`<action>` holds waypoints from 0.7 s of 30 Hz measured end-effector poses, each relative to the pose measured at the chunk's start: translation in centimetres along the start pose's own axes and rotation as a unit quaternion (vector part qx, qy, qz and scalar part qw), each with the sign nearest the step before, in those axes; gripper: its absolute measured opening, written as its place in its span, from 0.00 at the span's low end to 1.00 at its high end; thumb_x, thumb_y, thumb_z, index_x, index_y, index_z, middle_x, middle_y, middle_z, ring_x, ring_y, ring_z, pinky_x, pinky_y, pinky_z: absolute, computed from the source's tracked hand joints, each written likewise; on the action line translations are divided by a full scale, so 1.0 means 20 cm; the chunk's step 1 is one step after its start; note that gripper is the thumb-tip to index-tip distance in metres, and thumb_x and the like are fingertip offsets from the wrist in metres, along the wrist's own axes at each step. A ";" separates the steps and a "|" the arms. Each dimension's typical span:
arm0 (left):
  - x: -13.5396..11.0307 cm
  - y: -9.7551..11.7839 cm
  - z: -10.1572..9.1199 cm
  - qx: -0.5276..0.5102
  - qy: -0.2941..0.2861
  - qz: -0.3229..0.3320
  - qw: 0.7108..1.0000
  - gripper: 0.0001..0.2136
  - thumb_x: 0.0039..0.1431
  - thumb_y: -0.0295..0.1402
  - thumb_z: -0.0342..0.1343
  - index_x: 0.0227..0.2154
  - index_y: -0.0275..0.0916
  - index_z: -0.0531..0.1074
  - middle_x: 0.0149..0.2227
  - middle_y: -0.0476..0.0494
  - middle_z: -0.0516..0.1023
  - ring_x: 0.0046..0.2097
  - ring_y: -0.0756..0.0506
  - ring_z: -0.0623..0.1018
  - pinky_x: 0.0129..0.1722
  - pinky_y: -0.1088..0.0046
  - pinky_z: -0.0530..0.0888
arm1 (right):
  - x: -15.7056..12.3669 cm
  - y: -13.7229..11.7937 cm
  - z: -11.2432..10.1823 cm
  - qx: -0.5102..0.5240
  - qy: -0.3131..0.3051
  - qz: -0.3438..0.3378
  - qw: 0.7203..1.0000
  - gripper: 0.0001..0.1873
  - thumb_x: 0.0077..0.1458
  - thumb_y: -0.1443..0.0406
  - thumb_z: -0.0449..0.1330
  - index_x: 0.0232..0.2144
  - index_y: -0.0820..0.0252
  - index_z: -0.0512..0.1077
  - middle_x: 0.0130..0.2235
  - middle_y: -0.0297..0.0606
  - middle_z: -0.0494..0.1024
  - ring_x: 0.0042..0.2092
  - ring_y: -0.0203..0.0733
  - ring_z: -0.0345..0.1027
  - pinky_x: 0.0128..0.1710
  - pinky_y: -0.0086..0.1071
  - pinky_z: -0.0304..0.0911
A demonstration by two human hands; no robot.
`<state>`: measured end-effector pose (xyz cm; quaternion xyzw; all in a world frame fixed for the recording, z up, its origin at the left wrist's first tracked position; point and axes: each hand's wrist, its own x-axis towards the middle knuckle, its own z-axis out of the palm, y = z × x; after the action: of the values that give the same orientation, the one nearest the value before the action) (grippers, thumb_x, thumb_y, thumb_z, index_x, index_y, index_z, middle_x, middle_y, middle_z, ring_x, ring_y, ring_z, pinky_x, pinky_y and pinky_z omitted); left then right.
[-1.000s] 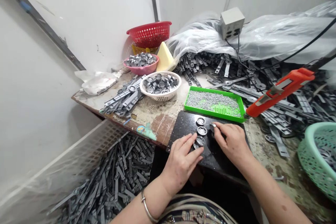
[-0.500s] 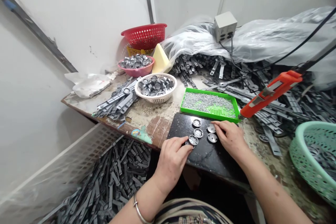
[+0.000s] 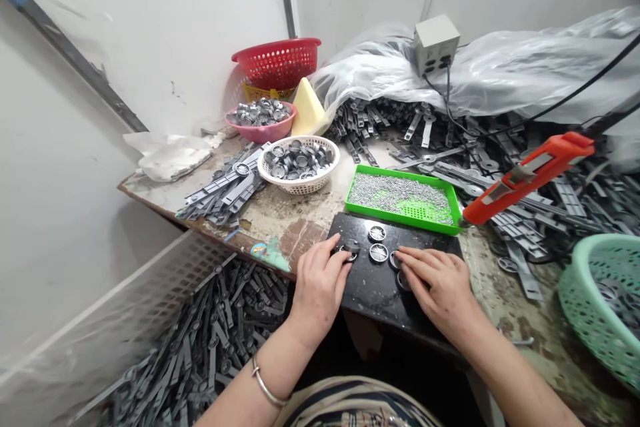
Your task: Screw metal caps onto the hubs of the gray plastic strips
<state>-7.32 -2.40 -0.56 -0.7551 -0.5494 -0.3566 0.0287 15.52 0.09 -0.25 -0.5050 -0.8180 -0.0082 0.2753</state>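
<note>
Small round grey plastic parts with spoked faces lie on a black board (image 3: 370,287). My left hand (image 3: 320,280) is at the board's left side, thumb and forefinger closed on a tilted round grey part (image 3: 352,246); another seems to lie under it. My right hand (image 3: 440,280) reaches in from the right, its fingertips closed against a round grey part (image 3: 394,260). A second one (image 3: 402,281) is half hidden under its thumb. Between the hands two spoked round parts, one farther back (image 3: 377,233) and one nearer (image 3: 379,253), rest flat.
Behind the board stands a green tray (image 3: 405,218) of tiny metal pieces. An orange electric screwdriver (image 3: 530,177) hangs at its right corner. A white basket (image 3: 300,185), a pink bowl (image 3: 263,133) and a mint-green basket (image 3: 585,307) hold grey parts. Long grey parts (image 3: 225,187) lie heaped around.
My left hand has shifted left and slightly back with its round part. My right hand has moved nearer, now covering much of the two round parts on the right.
</note>
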 end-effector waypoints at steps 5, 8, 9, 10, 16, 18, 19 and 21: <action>-0.01 0.07 0.01 -0.008 0.027 -0.019 0.999 0.08 0.61 0.26 0.52 0.43 0.38 0.69 0.51 0.37 0.70 0.52 0.40 0.69 0.51 0.57 0.67 | 0.15 -0.03 0.02 0.013 -0.002 -0.003 1.000 0.12 0.61 0.65 0.53 0.45 0.50 0.73 0.49 0.30 0.76 0.45 0.41 0.68 0.45 0.40 0.51; -0.04 0.12 0.01 -0.040 0.014 0.015 0.999 0.09 0.62 0.24 0.51 0.44 0.37 0.69 0.48 0.38 0.71 0.50 0.42 0.70 0.50 0.61 0.67 | 0.27 -0.04 0.07 0.012 -0.055 -0.019 0.998 0.14 0.61 0.67 0.53 0.45 0.47 0.73 0.50 0.27 0.76 0.45 0.43 0.68 0.45 0.43 0.49; -0.05 0.14 0.01 -0.046 0.007 0.031 0.998 0.10 0.62 0.23 0.50 0.45 0.37 0.69 0.48 0.39 0.71 0.50 0.43 0.70 0.51 0.62 0.67 | 0.30 -0.04 0.09 0.013 -0.073 -0.021 0.997 0.14 0.61 0.68 0.53 0.45 0.47 0.73 0.50 0.27 0.76 0.45 0.44 0.68 0.45 0.44 0.48; -0.05 0.14 0.02 -0.048 -0.003 0.045 0.998 0.11 0.62 0.23 0.50 0.46 0.37 0.69 0.49 0.39 0.72 0.50 0.43 0.69 0.51 0.63 0.67 | 0.32 -0.04 0.10 0.017 -0.087 -0.022 0.996 0.14 0.61 0.67 0.53 0.45 0.47 0.73 0.49 0.28 0.76 0.45 0.45 0.68 0.46 0.45 0.47; 0.03 0.15 0.04 0.037 -0.104 0.070 0.991 0.15 0.64 0.27 0.50 0.52 0.37 0.65 0.53 0.44 0.71 0.50 0.42 0.67 0.50 0.62 0.65 | 0.35 0.02 0.12 0.042 -0.091 0.020 0.995 0.12 0.59 0.66 0.54 0.43 0.56 0.74 0.42 0.39 0.80 0.43 0.49 0.71 0.48 0.48 0.51; 0.08 0.14 0.05 0.068 -0.131 0.075 0.986 0.14 0.64 0.28 0.50 0.52 0.37 0.65 0.52 0.45 0.72 0.50 0.42 0.68 0.48 0.61 0.64 | 0.34 0.05 0.10 0.060 -0.083 0.055 0.993 0.15 0.58 0.65 0.54 0.47 0.61 0.72 0.39 0.42 0.80 0.40 0.47 0.72 0.44 0.44 0.58; 0.11 0.14 0.06 0.075 -0.138 0.077 0.984 0.14 0.64 0.28 0.51 0.52 0.38 0.65 0.50 0.45 0.73 0.49 0.43 0.68 0.47 0.61 0.64 | 0.33 0.07 0.09 0.073 -0.080 0.069 0.992 0.16 0.59 0.64 0.53 0.47 0.62 0.71 0.38 0.42 0.80 0.38 0.45 0.73 0.41 0.41 0.61; 0.16 0.14 0.07 0.078 -0.148 0.082 0.983 0.11 0.64 0.29 0.51 0.49 0.40 0.67 0.45 0.47 0.76 0.46 0.43 0.69 0.45 0.61 0.63 | 0.32 0.11 0.08 0.100 -0.080 0.083 0.988 0.15 0.59 0.63 0.52 0.45 0.61 0.72 0.37 0.40 0.79 0.36 0.42 0.73 0.37 0.35 0.64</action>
<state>-3.76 -0.21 1.15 -0.8371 -0.5104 -0.1936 0.0351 14.46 6.78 0.76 -0.5399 -0.7894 0.1371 0.2579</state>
